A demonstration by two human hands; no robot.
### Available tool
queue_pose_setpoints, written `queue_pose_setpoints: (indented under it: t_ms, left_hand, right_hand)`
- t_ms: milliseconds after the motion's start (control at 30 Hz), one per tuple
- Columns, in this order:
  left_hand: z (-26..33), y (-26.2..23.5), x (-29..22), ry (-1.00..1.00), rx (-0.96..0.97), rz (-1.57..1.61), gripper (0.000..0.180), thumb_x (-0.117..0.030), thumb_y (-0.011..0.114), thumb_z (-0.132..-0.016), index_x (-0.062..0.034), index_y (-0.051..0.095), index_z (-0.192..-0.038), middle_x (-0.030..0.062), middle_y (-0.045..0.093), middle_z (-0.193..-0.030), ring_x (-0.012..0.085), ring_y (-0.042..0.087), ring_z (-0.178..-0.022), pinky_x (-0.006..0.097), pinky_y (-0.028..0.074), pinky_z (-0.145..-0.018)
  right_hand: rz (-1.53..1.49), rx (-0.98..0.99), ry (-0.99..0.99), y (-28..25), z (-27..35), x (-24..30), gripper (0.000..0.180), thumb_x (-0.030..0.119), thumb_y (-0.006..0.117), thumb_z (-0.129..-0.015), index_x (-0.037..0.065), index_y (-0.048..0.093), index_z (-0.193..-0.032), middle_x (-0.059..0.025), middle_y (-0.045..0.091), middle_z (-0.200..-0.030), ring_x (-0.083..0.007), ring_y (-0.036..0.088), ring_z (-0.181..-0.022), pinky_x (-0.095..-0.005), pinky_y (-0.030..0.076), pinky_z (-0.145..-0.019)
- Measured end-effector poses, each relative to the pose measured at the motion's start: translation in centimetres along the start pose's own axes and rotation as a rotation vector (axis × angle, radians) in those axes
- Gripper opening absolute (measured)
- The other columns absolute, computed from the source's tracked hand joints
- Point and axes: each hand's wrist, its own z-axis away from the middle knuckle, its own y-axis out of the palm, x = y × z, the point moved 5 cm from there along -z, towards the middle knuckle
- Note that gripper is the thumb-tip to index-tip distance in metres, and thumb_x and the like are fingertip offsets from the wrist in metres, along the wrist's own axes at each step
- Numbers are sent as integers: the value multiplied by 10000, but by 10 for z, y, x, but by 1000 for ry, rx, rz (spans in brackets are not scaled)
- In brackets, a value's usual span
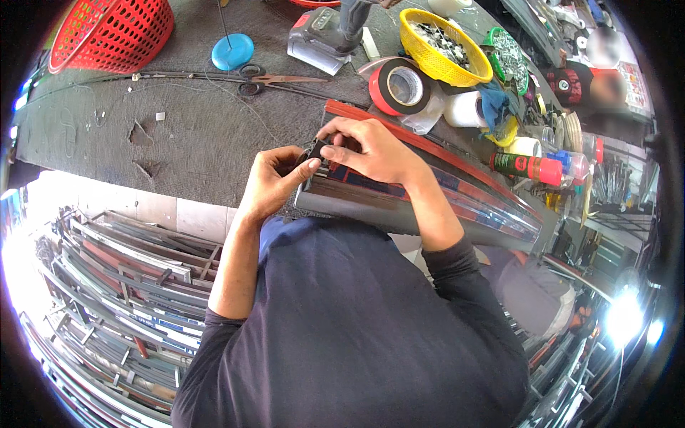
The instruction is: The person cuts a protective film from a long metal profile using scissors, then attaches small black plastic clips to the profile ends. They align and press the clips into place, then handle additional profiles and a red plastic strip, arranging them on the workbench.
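Note:
Over the near part of the bench, my two hands meet at the left end of some long window-frame-like profiles. Between the fingertips is a small black part (pixel 317 149), mostly covered, so I cannot make out its kind. My left hand (pixel 272 182) pinches it from the left with thumb and fingers. From the right, my right hand (pixel 374 151) closes thumb and fingers on the same part. Just below the fingers is the end of a dark grey profile (pixel 378 208). Behind my right hand runs a reddish-brown profile (pixel 446 152).
The dark cloth-covered bench (pixel 193 157) carries black-handled scissors (pixel 267 78), a blue disc (pixel 232 52), a red basket (pixel 114 36), a tape roll (pixel 399 87) and a yellow basket (pixel 446 50) of small parts. A spray can (pixel 526 168) lies right. Racked metal bars (pixel 135 285) stand at left.

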Motion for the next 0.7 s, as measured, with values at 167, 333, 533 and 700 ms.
queue_pose_setpoints:
  t_ms: [167, 333, 533, 700]
  left_hand:
    - [1, 1, 4, -16, -54, 12, 354, -319, 889, -1059, 33, 856, -1067, -5, 792, -927, 63, 642, -862, 284, 517, -759]
    - [6, 8, 7, -99, 46, 28, 365, -321, 890, -1056, 43, 853, -1067, -7, 783, -921, 70, 635, -875, 292, 524, -784]
    - [7, -5, -2, -117, 85, -358, 394, -328, 883, -1047, 62, 840, -1077, 24, 781, -936, 106, 661, -900, 316, 546, -809]
    - [-10, -15, 0, 26, 55, -156, 249, -200, 867, -1043, 34, 790, -1009, 27, 740, -934, 142, 654, -897, 325, 536, -864]
  right_hand:
    - [198, 61, 109, -9, 29, -12, 376, 306, 779, -1118, -45, 763, -1252, -215, 810, -1086, -355, 790, -1025, -449, 600, -926]
    - [88, -31, -2, -6, 37, -12, 364, 301, 771, -1106, -48, 782, -1207, -266, 807, -1133, -456, 782, -1081, -506, 602, -936]
    - [25, -63, -88, 1, 38, -13, 291, 251, 797, -1064, 33, 841, -1251, -225, 836, -1099, -413, 818, -1049, -507, 628, -911]
    - [81, -79, -109, 8, 38, -20, 321, 311, 795, -1043, 19, 835, -1170, -237, 837, -1069, -426, 817, -1012, -533, 626, -883]
